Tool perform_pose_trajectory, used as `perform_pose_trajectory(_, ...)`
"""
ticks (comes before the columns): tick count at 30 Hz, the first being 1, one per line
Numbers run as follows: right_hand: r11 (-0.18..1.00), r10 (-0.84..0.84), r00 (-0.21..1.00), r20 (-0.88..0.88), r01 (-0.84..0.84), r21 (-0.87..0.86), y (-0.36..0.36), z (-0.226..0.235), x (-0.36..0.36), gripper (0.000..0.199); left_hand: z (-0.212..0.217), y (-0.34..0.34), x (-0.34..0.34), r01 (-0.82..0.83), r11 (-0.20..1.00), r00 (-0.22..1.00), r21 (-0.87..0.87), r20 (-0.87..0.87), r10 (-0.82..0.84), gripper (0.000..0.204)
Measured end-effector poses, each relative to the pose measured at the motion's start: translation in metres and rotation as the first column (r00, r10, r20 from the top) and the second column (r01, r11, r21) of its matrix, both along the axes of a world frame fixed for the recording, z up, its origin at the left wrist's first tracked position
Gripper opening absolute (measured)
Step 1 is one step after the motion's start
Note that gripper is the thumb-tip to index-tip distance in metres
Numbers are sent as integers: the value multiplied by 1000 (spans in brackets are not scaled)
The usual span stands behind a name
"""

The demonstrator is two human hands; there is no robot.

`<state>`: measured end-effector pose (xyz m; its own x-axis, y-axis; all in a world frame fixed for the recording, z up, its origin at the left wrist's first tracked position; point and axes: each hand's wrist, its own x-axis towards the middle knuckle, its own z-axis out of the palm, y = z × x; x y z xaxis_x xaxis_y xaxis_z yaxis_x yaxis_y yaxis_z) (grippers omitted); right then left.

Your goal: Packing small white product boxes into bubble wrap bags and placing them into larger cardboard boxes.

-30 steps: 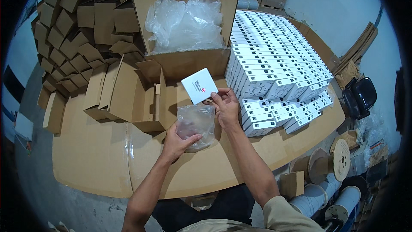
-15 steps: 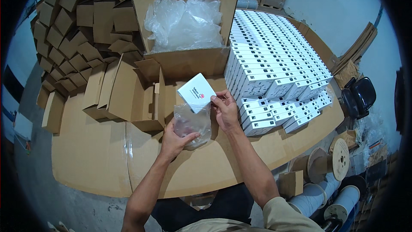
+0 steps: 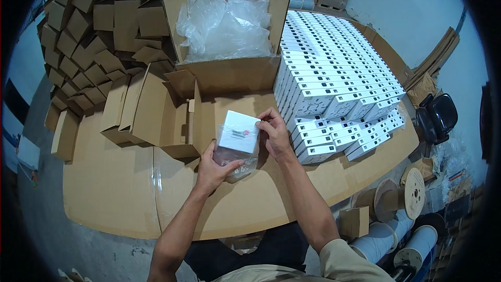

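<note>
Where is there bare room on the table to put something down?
The table is barest front left, between the open brown boxes, the left forearm and the front edge. A smaller patch lies between the right forearm and the stacked white boxes. It's crowded along the back with those boxes, and around the left hand, right hand, white box and clear bag.

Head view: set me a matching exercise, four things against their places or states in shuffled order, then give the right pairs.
Things
1. Single white box
2. Crumpled clear plastic
3. Stacked white boxes
4. Left hand

Places or states
A. In rows on the right side of the table
B. Gripping the lower part of the clear bag
C. Inside the open cardboard box
D. Beside the right hand, at least partly bagged

Pairs: 1-D, 2-C, 3-A, 4-B
</note>
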<state>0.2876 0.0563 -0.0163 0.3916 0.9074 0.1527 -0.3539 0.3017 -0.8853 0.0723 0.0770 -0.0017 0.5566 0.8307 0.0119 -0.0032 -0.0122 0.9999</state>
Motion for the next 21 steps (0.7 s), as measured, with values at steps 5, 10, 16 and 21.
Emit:
perform_pose_trajectory(5, 999, 43, 997, 62, -41, -36, 0, -3, 3, 13, -10, 2, 0, -4, 999, 1000, -34, 26, 5, 45)
perform_pose_trajectory(10, 995, 40, 975, 218, -20, -96, -4, 1, 1, 12, -19, 5, 6, -59, 990, 996, -125, 55, 67, 32)
perform_pose_trajectory(16, 920, 123, 988, 92, -79, -385, -6, 7, -7, 25, -44, 22, 19, -207, 967, 954, -148, 190, 233, 34)
perform_pose_trajectory(21, 911, 189, 982, 13, -170, -377, -5, -6, -2, 31, -37, 33, 32, -159, 982, 969, -103, 173, 175, 34)
